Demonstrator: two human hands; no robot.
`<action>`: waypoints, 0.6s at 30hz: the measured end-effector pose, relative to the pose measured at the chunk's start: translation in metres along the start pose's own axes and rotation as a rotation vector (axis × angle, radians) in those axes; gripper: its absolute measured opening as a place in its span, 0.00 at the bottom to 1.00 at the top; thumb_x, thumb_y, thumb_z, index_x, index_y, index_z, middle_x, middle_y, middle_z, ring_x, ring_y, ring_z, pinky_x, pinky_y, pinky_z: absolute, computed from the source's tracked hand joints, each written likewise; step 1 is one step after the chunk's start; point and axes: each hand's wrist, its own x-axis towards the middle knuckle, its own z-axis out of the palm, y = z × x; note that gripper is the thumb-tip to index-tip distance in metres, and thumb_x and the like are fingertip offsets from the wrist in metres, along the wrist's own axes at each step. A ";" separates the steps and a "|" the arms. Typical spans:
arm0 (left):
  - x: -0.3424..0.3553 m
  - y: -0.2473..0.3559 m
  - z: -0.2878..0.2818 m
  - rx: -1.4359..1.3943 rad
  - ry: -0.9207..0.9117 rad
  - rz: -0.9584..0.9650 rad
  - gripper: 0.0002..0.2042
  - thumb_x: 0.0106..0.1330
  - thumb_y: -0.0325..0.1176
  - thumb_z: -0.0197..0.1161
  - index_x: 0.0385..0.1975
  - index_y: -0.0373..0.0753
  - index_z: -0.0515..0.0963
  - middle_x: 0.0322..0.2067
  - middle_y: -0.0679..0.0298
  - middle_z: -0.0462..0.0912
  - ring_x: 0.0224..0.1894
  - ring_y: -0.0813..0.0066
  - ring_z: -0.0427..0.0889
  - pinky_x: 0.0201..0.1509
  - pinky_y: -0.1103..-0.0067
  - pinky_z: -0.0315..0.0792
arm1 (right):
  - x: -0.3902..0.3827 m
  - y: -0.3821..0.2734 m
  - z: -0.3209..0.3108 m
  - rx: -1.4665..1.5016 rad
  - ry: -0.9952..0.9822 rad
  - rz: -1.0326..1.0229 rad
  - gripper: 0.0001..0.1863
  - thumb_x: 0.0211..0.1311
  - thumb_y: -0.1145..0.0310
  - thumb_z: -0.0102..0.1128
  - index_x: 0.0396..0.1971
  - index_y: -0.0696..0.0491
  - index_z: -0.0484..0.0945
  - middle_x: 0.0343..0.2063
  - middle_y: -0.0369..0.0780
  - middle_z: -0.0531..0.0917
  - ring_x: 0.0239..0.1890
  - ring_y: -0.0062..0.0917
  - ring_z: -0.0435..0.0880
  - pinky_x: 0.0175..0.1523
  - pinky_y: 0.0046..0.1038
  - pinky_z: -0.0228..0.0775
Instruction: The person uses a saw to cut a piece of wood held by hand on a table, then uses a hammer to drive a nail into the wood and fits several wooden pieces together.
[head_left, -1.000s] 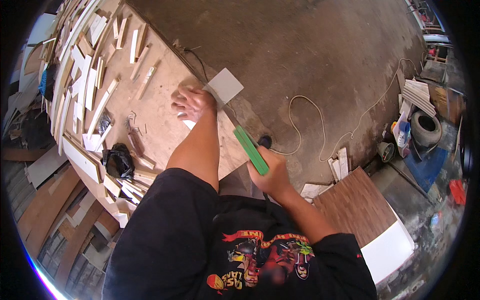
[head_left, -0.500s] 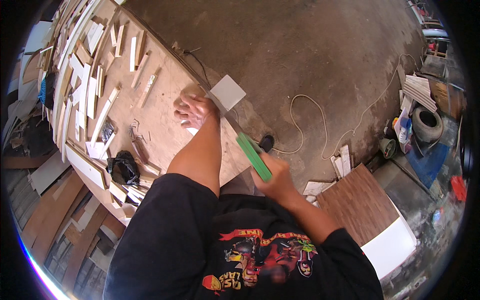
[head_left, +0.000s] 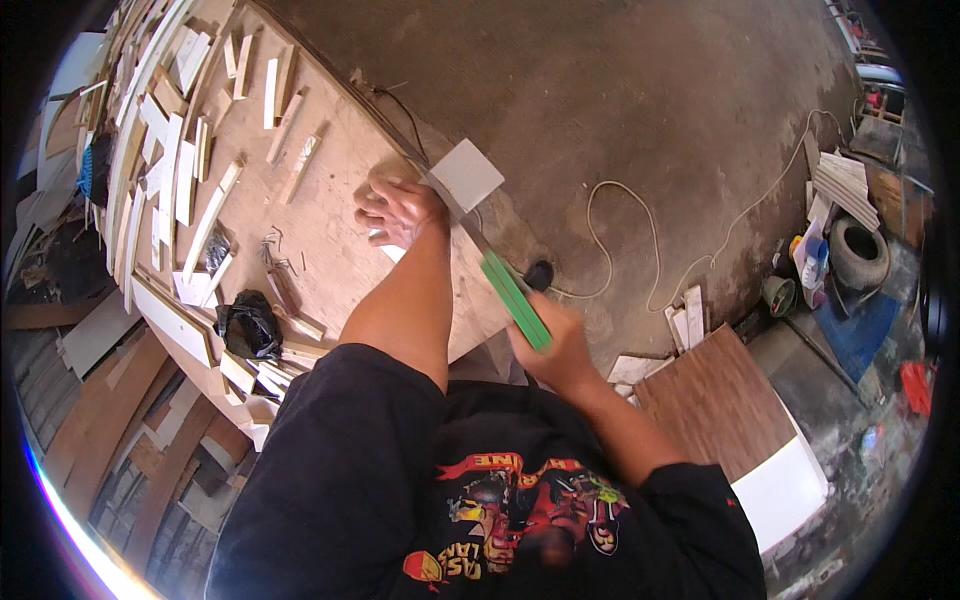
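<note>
My right hand (head_left: 556, 342) is closed round the green handle (head_left: 515, 300) of a handsaw, its fingers slightly blurred. From there the saw's thin blade (head_left: 470, 230) slants up and left along the table edge, toward a white board. One square end of that board (head_left: 467, 176) juts past the edge over the floor. My left hand (head_left: 400, 210) bears down on the board at the table's edge with bent fingers, covering most of it. A strip of white also shows below that wrist. Whether the blade is inside a cut is not visible.
The plywood table (head_left: 330, 260) carries several wood strips (head_left: 213, 220) on its left, with a black plastic bag (head_left: 250, 325) nearer me. A pale cable (head_left: 605, 240) winds over the floor. At right lie a brown wood-grain panel (head_left: 715, 400) and a tire (head_left: 860, 252).
The whole view has shifted slightly. Both hands keep nearly the same places, the left on the board and the right on the saw; any stroke between the frames is very small.
</note>
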 end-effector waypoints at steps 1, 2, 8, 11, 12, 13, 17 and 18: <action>-0.002 0.002 0.002 -0.009 -0.019 -0.003 0.21 0.77 0.44 0.43 0.69 0.57 0.64 0.74 0.56 0.53 0.75 0.51 0.51 0.67 0.49 0.53 | 0.015 0.007 0.011 -0.007 -0.009 0.004 0.08 0.52 0.74 0.66 0.28 0.55 0.74 0.23 0.48 0.79 0.27 0.48 0.82 0.32 0.44 0.74; -0.003 0.005 0.002 -0.013 -0.026 -0.003 0.21 0.77 0.44 0.43 0.69 0.57 0.63 0.74 0.56 0.53 0.75 0.51 0.51 0.67 0.49 0.53 | 0.026 0.010 0.018 -0.012 -0.017 0.001 0.08 0.52 0.75 0.66 0.28 0.56 0.74 0.23 0.47 0.79 0.27 0.47 0.82 0.33 0.44 0.75; 0.000 -0.003 0.001 0.001 0.013 0.009 0.22 0.76 0.45 0.45 0.69 0.57 0.63 0.74 0.56 0.53 0.74 0.51 0.52 0.66 0.49 0.54 | -0.004 -0.008 -0.003 -0.001 -0.013 0.009 0.09 0.53 0.73 0.65 0.28 0.55 0.72 0.23 0.49 0.79 0.28 0.49 0.82 0.33 0.45 0.73; -0.006 0.002 -0.002 -0.018 -0.010 0.026 0.22 0.76 0.45 0.45 0.69 0.57 0.63 0.73 0.57 0.54 0.74 0.51 0.51 0.66 0.49 0.54 | 0.026 -0.002 0.012 -0.002 -0.013 0.015 0.09 0.53 0.74 0.66 0.28 0.55 0.73 0.23 0.49 0.79 0.28 0.49 0.82 0.33 0.45 0.74; -0.008 0.005 -0.002 -0.022 -0.025 0.027 0.22 0.76 0.45 0.45 0.69 0.58 0.63 0.73 0.57 0.54 0.74 0.51 0.51 0.67 0.48 0.54 | 0.037 0.000 0.016 -0.004 -0.005 0.010 0.09 0.53 0.74 0.66 0.28 0.55 0.73 0.23 0.48 0.79 0.28 0.49 0.82 0.33 0.45 0.75; -0.005 0.002 -0.003 -0.018 -0.031 0.024 0.22 0.76 0.45 0.45 0.70 0.58 0.63 0.73 0.57 0.54 0.75 0.50 0.51 0.67 0.48 0.54 | 0.035 0.000 0.017 0.004 -0.011 0.030 0.08 0.53 0.75 0.67 0.28 0.55 0.74 0.23 0.48 0.79 0.28 0.49 0.82 0.33 0.46 0.75; 0.000 -0.004 0.003 0.005 0.019 0.015 0.22 0.76 0.45 0.45 0.69 0.58 0.63 0.73 0.57 0.54 0.75 0.50 0.50 0.66 0.48 0.54 | -0.007 -0.023 -0.010 0.029 -0.019 0.051 0.09 0.53 0.75 0.67 0.29 0.56 0.74 0.23 0.50 0.79 0.28 0.51 0.82 0.33 0.46 0.74; -0.002 -0.001 0.000 0.010 0.014 0.008 0.22 0.76 0.45 0.45 0.69 0.58 0.63 0.74 0.57 0.54 0.75 0.50 0.50 0.66 0.48 0.55 | -0.004 -0.020 -0.008 0.026 -0.018 0.045 0.09 0.53 0.75 0.67 0.29 0.56 0.74 0.22 0.49 0.79 0.28 0.50 0.82 0.32 0.46 0.74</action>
